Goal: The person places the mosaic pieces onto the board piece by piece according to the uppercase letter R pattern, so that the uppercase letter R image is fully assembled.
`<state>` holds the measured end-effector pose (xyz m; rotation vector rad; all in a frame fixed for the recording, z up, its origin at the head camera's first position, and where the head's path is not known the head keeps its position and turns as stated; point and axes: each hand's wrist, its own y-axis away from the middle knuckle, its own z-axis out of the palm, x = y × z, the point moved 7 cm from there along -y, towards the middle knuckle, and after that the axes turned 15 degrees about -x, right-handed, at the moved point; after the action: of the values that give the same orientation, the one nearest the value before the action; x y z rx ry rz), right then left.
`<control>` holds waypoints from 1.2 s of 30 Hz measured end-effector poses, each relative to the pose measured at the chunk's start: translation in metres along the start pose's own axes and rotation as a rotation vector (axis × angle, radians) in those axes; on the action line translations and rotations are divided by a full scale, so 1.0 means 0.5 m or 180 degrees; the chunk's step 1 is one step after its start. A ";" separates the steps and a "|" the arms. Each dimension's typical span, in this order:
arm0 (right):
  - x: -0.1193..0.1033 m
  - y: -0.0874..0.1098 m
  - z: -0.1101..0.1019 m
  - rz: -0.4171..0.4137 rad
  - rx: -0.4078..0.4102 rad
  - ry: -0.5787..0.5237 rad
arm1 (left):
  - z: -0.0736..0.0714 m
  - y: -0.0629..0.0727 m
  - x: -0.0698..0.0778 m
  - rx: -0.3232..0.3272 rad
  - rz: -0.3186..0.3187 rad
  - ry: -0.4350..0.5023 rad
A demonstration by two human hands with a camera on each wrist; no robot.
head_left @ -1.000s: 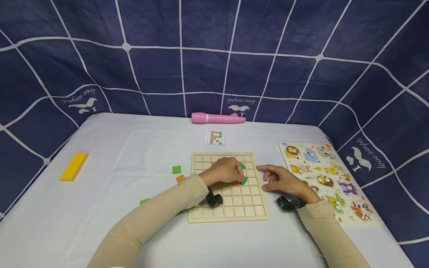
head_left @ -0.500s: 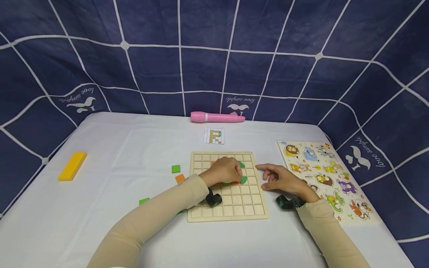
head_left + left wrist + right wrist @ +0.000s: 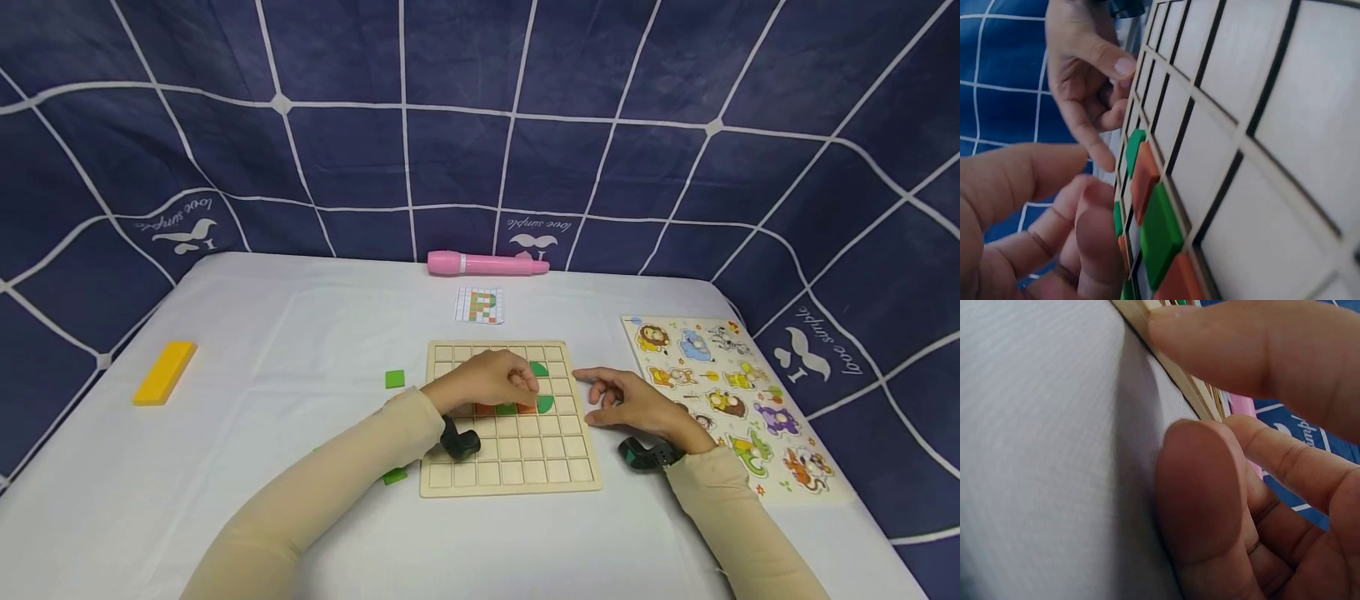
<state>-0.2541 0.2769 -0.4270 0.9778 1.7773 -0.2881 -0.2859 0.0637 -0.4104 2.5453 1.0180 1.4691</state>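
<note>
A wooden grid board (image 3: 532, 450) lies on the table with green and orange tiles in its upper cells. Over those tiles hovers my left hand (image 3: 486, 379), fingers loosely bent, with nothing seen between them. Two green rounded tiles (image 3: 545, 404) show beyond its fingertips. Close up in the left wrist view, a green square tile (image 3: 1160, 234) sits between orange tiles (image 3: 1145, 181) in one row. My right hand (image 3: 633, 404) rests at the board's right edge, its thumb and a finger touching the rim. Part of the tile pattern is hidden under my left hand.
Loose green tiles (image 3: 394, 379) lie left of the board, some partly behind my left sleeve. A small pattern card (image 3: 480, 306) and a pink microphone-shaped object (image 3: 487, 264) lie beyond it. An animal puzzle board (image 3: 738, 400) is at right, a yellow block (image 3: 165, 373) at far left.
My left hand has drawn back slightly to the left from the rounded green tile, and its fingers have loosened. The left forearm shifted left too. My right hand has stayed in place.
</note>
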 end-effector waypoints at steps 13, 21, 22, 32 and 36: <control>0.004 0.000 -0.001 0.0057 -0.0010 0.0056 | -0.038 0.095 -0.033 -0.0351 0.0812 0.0566; 0.005 -0.001 -0.001 0.0033 -0.0030 0.0004 | -0.089 0.180 -0.087 -0.0191 0.0818 0.0639; 0.004 0.000 -0.002 0.0025 -0.0033 -0.0001 | -0.096 0.190 -0.094 -0.0161 0.0778 0.0655; 0.001 0.000 0.000 -0.0046 -0.0068 -0.0045 | -0.154 0.251 -0.141 0.0083 0.0611 0.0834; 0.002 0.001 0.000 -0.0056 -0.0073 -0.0045 | -0.163 0.259 -0.157 0.0126 0.0518 0.0911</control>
<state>-0.2540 0.2777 -0.4277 0.9421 1.7737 -0.2845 -0.3088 -0.1041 -0.3818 2.5489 0.8911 1.9192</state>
